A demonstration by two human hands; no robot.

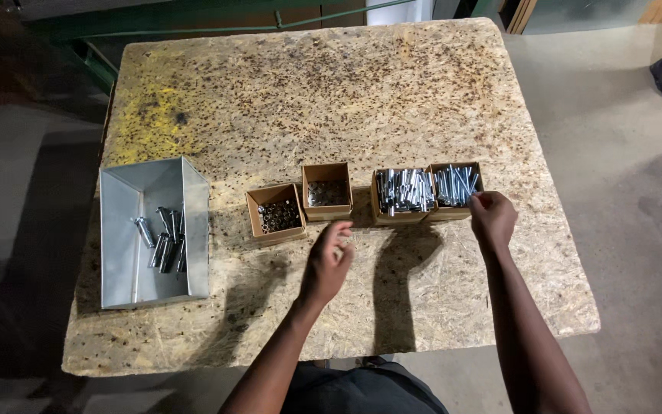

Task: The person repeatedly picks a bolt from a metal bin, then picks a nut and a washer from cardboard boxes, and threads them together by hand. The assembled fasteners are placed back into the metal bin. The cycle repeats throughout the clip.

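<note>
A: Report hand positions.

B: The right hand [492, 217] rests at the near corner of the rightmost small brown cardboard box of long silver bolts [456, 186], fingertips curled together at its rim. Whether they pinch a bolt cannot be told. The left hand [329, 262] hovers over the worn chipboard tabletop [392, 100], just in front of the square cardboard box of dark washers [327, 192], fingers loosely curled around something small and pale; the item is too small to identify.

A: Neighbouring containers?

B: A cardboard box of short silver sleeves [402, 192] touches the bolt box. A cardboard box of dark nuts [276, 215] sits left of the washers. The grey sheet-metal bin [120, 253] holding assembled anchor bolts stands well apart at far left.

A: Hazards?

B: The light boxes may slide or tip if a hand drags a rim. Small parts may roll off the near edge if released loosely.
</note>
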